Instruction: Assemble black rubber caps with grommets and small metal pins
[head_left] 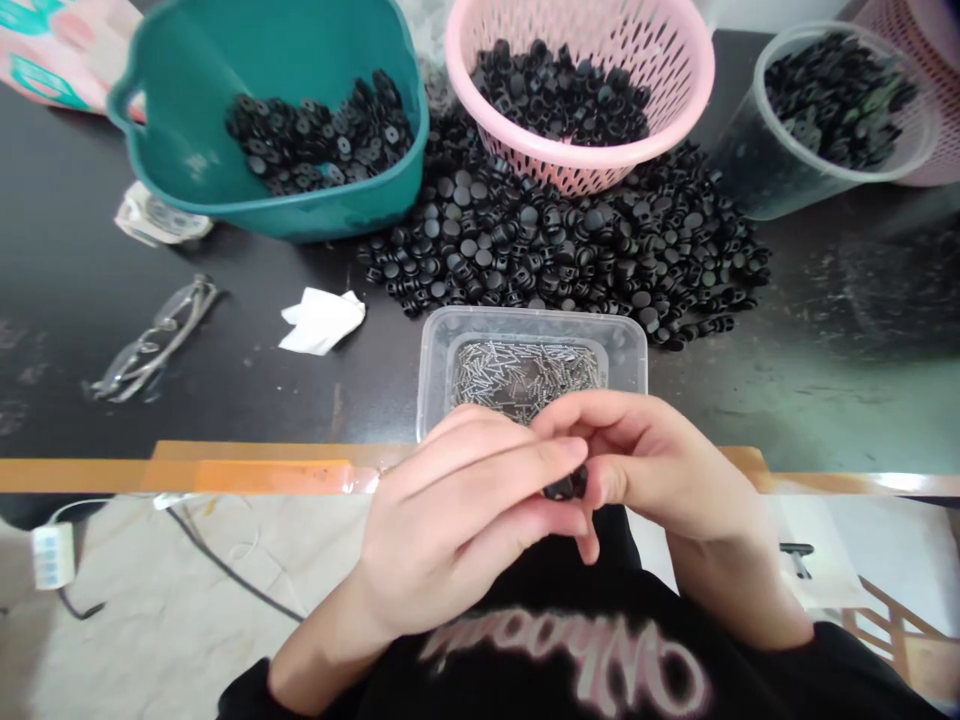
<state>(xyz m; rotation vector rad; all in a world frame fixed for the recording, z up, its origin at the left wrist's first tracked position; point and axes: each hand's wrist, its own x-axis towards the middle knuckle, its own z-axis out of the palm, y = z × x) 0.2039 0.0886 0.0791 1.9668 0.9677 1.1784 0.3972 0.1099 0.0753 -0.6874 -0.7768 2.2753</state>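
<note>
My left hand (pixel 465 510) and my right hand (pixel 652 470) meet in front of my chest, just over the table's front edge. Pinched between their fingertips is a small black plastic cord lock (pixel 566 486), mostly covered by the fingers. Right behind the hands stands a clear plastic box (pixel 630 350) with many small metal springs (pixel 517 375) in it; my fingers hide its near side. Beyond the box spreads a heap of black cord locks (pixel 540 240) with round tops.
At the back are a teal basin (pixel 187 60) and a pink basket (pixel 577 155), both with black parts. A clear tub (pixel 757 160) of black pieces leans at right. Glasses (pixel 154 345) and a crumpled tissue (pixel 322 320) lie left. Orange tape (pixel 270 475) lines the table edge.
</note>
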